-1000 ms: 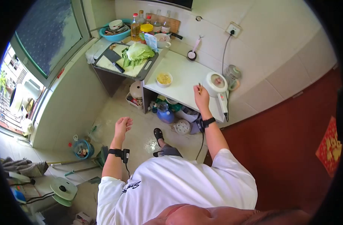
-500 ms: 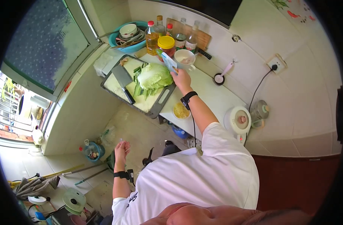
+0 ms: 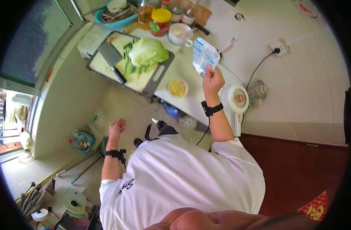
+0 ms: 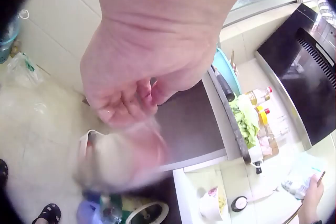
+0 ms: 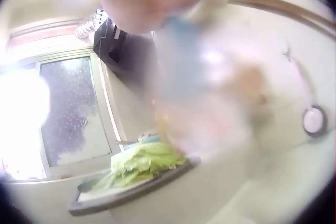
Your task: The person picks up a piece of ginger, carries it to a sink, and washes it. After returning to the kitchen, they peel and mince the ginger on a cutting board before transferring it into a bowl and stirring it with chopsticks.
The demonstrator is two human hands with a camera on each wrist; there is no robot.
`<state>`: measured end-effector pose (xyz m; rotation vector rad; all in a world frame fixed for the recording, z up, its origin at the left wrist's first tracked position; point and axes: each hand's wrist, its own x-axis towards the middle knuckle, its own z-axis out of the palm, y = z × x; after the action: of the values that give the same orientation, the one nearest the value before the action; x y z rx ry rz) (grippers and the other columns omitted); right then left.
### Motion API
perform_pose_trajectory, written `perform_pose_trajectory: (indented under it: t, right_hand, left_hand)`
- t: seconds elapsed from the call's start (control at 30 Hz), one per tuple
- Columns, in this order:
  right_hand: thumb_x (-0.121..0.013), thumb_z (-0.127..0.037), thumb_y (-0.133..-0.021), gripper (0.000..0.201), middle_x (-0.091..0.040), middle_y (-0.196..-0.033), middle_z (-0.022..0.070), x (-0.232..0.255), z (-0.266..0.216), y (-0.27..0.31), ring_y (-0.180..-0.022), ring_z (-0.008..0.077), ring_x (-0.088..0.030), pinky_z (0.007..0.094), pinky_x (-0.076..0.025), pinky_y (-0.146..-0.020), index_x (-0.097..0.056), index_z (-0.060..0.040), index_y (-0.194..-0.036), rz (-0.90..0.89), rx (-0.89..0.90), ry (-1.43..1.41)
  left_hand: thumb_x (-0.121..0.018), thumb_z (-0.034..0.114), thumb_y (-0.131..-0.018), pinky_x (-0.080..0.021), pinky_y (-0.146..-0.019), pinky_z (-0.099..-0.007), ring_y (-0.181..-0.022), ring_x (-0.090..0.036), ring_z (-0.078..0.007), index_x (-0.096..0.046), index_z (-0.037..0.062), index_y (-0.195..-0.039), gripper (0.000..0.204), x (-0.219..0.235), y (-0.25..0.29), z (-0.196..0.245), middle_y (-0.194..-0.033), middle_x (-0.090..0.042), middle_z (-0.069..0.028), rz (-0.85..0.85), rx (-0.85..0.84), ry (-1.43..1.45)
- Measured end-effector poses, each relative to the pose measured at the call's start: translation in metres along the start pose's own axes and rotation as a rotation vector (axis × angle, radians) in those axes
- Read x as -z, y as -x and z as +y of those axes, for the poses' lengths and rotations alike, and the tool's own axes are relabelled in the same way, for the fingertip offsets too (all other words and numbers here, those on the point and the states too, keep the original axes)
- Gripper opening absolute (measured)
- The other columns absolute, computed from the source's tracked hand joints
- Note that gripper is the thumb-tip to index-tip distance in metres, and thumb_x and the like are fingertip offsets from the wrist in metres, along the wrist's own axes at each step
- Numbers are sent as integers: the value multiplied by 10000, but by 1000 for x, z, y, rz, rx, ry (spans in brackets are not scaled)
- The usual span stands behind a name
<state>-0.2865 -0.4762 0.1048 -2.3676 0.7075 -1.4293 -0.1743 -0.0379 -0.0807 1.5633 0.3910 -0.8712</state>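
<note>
My right hand (image 3: 213, 81) pinches a white and blue packet (image 3: 204, 55) by its lower end, raised above the counter. In the left wrist view a thin brown stick (image 4: 319, 178) shows in that same hand (image 4: 312, 201). The right wrist view shows the packet (image 5: 184, 50) only as a blur. My left hand (image 3: 116, 130) hangs over the floor holding nothing, its fingers loosely curled. Left of the packet, a bowl of yellow shreds (image 3: 177, 87) and a cutting board (image 3: 158, 73) with cabbage (image 3: 149, 53) and a cleaver (image 3: 111, 55) rest on the counter.
A white electric pot (image 3: 233, 96) stands on the counter beside my right forearm. Behind the board are a white cup (image 3: 179, 34), a yellow-lidded jar (image 3: 161, 22), bottles and a blue basin (image 3: 123, 22). A blue bin (image 3: 86, 141) stands on the floor.
The packet has left its place beside the cup and moved right with my right hand. Earlier that hand held only the stick, near the pot. My left hand still hangs over the floor.
</note>
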Motion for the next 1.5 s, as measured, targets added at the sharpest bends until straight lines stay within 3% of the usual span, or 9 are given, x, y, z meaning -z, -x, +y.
perform_pose_trajectory:
  t: [0.1,0.2,0.37,0.43,0.53,0.77,0.83,1.5]
  right_hand:
    - [-651,-111,-869,145,-553,-671,143,29,24,60,-573,355,-546,406,-413,-512,-573,-46,-765,-150,-87,109]
    - [-638,-82,-856,47,-583,-703,157,57,27,111,-606,368,-579,413,-444,-536,-610,-53,-831,-187,-177,200]
    - [-609,-11,-803,121,-628,-763,175,65,28,153,-699,378,-641,427,-506,-605,-631,-53,-914,-251,-152,131]
    - [-617,-62,-847,52,-593,-732,190,64,26,161,-645,397,-597,433,-466,-560,-570,-51,-826,-237,-109,122]
    - [-603,-1,-781,142,-634,-792,168,66,23,168,-699,378,-638,439,-504,-595,-618,-52,-912,-249,-148,161]
    - [-610,-59,-832,53,-612,-753,182,53,21,163,-667,396,-615,455,-483,-578,-604,-62,-884,-254,-94,129]
    - [-653,-72,-848,44,-619,-762,141,51,21,165,-664,361,-623,434,-482,-563,-613,-60,-862,-252,-93,164]
    - [-656,-52,-827,64,-610,-731,138,36,38,166,-650,361,-621,441,-482,-555,-610,-62,-870,-293,-28,149]
  left_hand:
    - [-552,288,-975,-500,-703,-271,-853,-651,-112,-634,122,-1087,217,-7,-3,4,-1015,-709,-14,-59,17,-58]
    - [-546,297,-978,-491,-720,-271,-854,-642,-105,-633,120,-1086,224,-19,1,11,-1017,-707,-11,-123,4,-114]
    - [-519,297,-995,-482,-745,-273,-859,-636,-103,-629,110,-1100,241,-23,2,15,-1023,-705,-7,-188,-27,-178]
    - [-504,302,-1006,-486,-756,-285,-894,-640,-104,-618,128,-1123,239,-20,6,14,-1051,-704,-1,-196,-31,-210]
    - [-503,307,-1008,-486,-752,-284,-883,-640,-97,-617,132,-1117,236,-15,10,10,-1042,-706,4,-182,-26,-197]
    - [-513,301,-1007,-490,-733,-274,-869,-641,-97,-621,130,-1096,221,-1,18,-6,-1028,-707,2,-165,-1,-172]
    - [-516,294,-1005,-493,-731,-276,-867,-640,-102,-620,125,-1096,218,-1,20,-4,-1022,-707,-2,-144,18,-176]
    - [-508,307,-1004,-485,-766,-271,-903,-637,-104,-621,113,-1123,254,-11,26,-9,-1056,-702,-4,-144,14,-180]
